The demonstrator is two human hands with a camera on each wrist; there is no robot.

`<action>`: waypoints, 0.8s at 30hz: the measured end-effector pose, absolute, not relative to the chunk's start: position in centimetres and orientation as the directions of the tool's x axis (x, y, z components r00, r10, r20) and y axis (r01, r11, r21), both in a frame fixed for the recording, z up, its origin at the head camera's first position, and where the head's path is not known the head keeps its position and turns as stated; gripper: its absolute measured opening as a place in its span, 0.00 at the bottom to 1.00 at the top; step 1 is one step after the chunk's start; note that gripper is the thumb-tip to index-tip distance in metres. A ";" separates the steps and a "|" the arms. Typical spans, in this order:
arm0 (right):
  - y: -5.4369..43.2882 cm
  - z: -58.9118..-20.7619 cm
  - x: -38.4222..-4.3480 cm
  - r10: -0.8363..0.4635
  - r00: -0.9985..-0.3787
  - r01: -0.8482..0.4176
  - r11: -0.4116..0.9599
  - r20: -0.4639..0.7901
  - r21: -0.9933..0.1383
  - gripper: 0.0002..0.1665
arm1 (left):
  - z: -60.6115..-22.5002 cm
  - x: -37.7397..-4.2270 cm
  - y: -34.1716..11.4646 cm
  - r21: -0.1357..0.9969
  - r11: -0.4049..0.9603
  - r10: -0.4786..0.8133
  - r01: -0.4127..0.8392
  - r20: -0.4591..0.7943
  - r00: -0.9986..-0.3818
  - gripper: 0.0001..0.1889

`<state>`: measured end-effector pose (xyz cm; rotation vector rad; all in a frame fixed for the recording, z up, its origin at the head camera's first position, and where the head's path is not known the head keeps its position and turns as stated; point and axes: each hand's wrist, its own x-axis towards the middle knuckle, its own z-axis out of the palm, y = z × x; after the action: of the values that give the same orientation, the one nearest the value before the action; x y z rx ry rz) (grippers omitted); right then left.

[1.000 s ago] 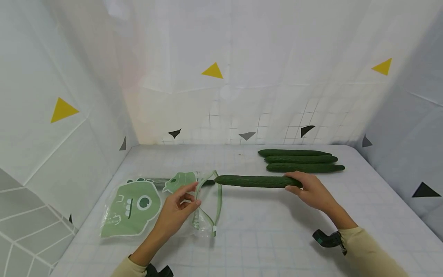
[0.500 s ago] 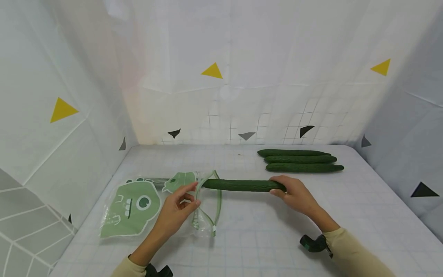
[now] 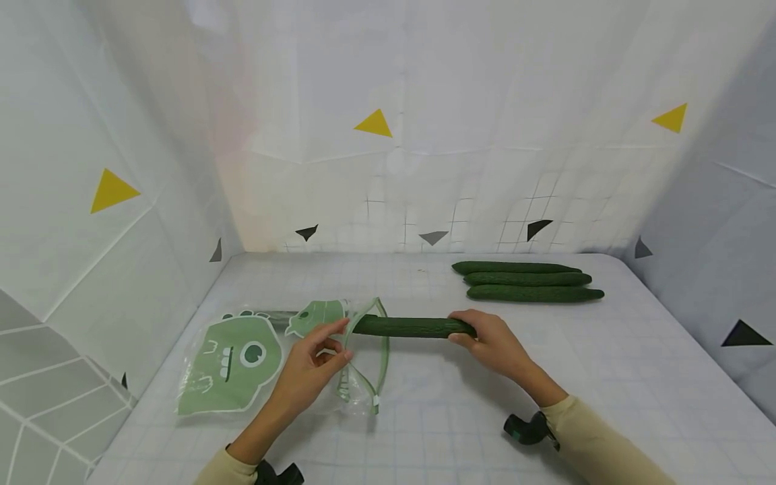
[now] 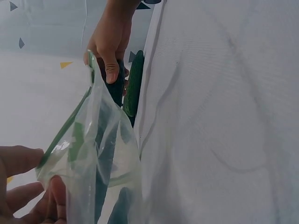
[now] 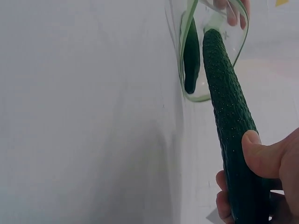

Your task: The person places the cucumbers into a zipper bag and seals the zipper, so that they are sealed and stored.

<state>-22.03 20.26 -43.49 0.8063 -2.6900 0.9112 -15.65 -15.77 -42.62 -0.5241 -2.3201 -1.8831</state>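
Note:
My right hand grips a long dark green cucumber by its right end. The cucumber's left end passes through the open mouth of a clear zip bag with a green cartoon monster print. My left hand pinches the green-edged rim of the bag between thumb and fingers, which keeps the mouth spread. Inside the bag lies another cucumber, seen in the right wrist view along the lower side of the opening. In the left wrist view, the held cucumber shows through the clear plastic.
Three more cucumbers lie side by side at the back right of the white table. White sheet walls with yellow and dark triangles stand behind and at both sides.
My right hand has moved left with the cucumber, and the cucumber's left end has gone from outside the bag's mouth to inside it. The left hand and bag stay in place.

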 end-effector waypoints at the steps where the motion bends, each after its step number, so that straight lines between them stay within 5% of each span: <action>1: 20.0 -43.5 -22.0 -0.437 -0.834 -0.552 0.662 0.338 -0.507 0.24 | -42.6 -15.7 -15.8 0.928 0.171 0.199 0.330 0.296 -0.934 0.30; 24: 15.9 -43.3 -22.4 -0.466 -0.815 -0.578 0.612 0.345 -0.539 0.24 | -42.7 -15.9 -15.9 0.933 0.182 0.213 0.311 0.271 -0.939 0.29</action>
<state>-22.37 15.88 -43.31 0.8715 -2.6652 0.9823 -15.86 -15.89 -42.67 -0.5228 -2.3528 -1.8885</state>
